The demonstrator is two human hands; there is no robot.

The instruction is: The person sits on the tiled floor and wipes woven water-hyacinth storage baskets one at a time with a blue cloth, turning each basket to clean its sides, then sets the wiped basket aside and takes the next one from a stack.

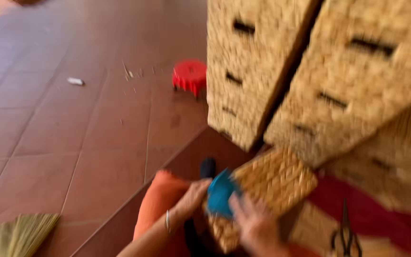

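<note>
A straw broom (17, 234) lies on the tiled floor (63, 133), well left of the small woven basket (267, 188). The left hand (191, 200) pinches a blue cloth (220, 192) against the basket's left end; the right hand (255, 226) clasps it from below. Its long axis runs up and rightward from both hands. Scissors (346, 235) lie to its right, tall woven baskets (310, 71) above.

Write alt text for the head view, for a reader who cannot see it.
Two hands, left hand and right hand, hold a small woven basket and a blue object over an orange cloth. Tall stacks of woven baskets rise behind; a red stool, a broom and scissors lie around on the tiled floor.
</note>
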